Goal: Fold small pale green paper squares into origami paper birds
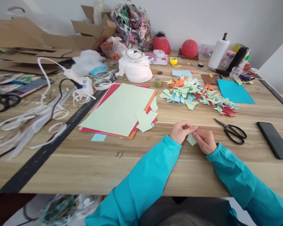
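Observation:
My left hand (181,131) and my right hand (204,140) meet low over the table, fingertips pinched together. Between them is a small piece of light green paper (191,140), partly hidden by my fingers; it looks folded. Beyond my hands lies a pile of folded paper cranes (187,89) in green, orange, blue and red. Left of my hands, light green paper pieces (146,121) rest against a stack of coloured paper sheets (115,106), the top one light green. Black-handled scissors (234,130) lie to the right of my right hand.
A black phone (275,140) lies at the right, with a turquoise sheet (235,91) behind the scissors. On the left are a power strip (85,84), white strips (59,128) and another pair of scissors (5,102). Red pincushions (189,48) and a white bottle (218,53) stand at the back.

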`<state>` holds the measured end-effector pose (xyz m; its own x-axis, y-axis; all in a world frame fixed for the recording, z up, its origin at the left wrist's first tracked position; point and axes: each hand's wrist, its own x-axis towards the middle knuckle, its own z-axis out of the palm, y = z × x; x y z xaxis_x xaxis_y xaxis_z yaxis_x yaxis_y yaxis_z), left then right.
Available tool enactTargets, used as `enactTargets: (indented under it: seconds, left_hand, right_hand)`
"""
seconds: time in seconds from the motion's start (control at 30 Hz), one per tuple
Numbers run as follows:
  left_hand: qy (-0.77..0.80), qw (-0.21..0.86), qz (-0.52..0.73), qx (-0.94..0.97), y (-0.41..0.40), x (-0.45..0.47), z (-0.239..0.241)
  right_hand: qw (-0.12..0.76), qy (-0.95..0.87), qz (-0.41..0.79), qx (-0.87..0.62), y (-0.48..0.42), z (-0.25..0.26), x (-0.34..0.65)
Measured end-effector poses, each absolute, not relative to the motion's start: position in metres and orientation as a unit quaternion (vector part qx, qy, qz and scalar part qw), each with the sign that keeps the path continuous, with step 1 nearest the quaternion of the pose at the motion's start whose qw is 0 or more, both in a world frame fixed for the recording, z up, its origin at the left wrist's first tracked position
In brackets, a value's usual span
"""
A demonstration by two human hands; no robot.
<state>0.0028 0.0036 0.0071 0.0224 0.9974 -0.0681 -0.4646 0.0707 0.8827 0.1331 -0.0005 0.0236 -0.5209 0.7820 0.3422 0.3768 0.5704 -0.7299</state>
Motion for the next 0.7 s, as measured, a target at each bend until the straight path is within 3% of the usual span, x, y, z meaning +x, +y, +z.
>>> enactTargets:
  seconds: [0.27,0.5,0.7]
  left_hand:
    - [0.396,0.631,0.589,0.314,0.0022,0.003,0.0116]
    - [0.41,0.602,0.545,0.416,0.0002,0.001,0.0126]
    - [0.404,0.625,0.541,0.392,0.0,0.0045,0.009]
  right_hand:
    - [0.319,-0.798,0.355,-0.368,-0.0008,0.0259,0.1335]
    - [0.324,-0.806,0.338,-0.362,-0.0003,0.0254,0.1328]
    - [0.346,-0.83,0.274,-0.342,-0.0011,0.0273,0.1318]
